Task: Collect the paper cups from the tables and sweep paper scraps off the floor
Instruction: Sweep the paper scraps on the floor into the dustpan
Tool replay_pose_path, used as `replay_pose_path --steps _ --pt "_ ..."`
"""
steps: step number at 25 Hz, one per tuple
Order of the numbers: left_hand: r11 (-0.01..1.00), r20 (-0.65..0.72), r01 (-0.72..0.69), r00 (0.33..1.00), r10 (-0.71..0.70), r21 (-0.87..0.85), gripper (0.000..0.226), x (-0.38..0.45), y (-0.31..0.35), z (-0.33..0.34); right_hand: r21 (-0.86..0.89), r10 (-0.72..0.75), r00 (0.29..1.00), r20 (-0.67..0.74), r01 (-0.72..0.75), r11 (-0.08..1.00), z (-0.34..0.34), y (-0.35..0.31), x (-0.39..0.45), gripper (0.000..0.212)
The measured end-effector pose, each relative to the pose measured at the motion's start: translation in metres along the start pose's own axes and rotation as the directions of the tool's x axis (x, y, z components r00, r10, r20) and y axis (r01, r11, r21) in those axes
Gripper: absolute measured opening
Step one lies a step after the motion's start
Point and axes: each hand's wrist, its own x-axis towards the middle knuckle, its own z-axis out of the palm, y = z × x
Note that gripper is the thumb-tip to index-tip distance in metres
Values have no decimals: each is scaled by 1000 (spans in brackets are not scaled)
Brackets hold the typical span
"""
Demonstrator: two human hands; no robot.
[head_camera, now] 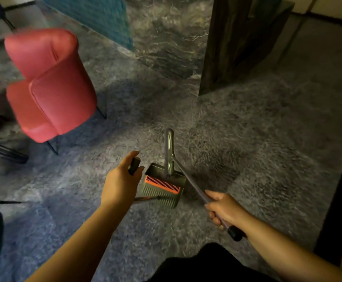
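Observation:
A grey upright dustpan (162,197) with an orange comb strip stands on the carpet in the middle of the view. My left hand (121,180) grips the black handle (134,165) just left of the pan. My right hand (223,208) holds the broom's thin metal pole (190,180), a little above its black end cap (235,233). The pole slants up-left to the grey broom head (169,143), which sits at the back of the pan. No paper cups or scraps are in view.
A red upholstered chair (52,86) on thin black legs stands at the left. A dark wood-grain pillar (237,43) rises at the upper right, beside a teal panel (96,15). Black chair legs (1,149) show at the far left, a dark frame (341,216) at the right edge.

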Motion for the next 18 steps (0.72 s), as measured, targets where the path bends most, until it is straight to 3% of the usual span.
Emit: replay_pose_path --steps 9,18 --pt "989 -121 113 985 -125 -97 42 277 27 37 -110 -49 996 68 56 992 -31 -226 221 53" --pt "975 -314 153 929 -197 -158 38 534 52 1 -210 -79 985 152 110 972 -15 -478 420 55"
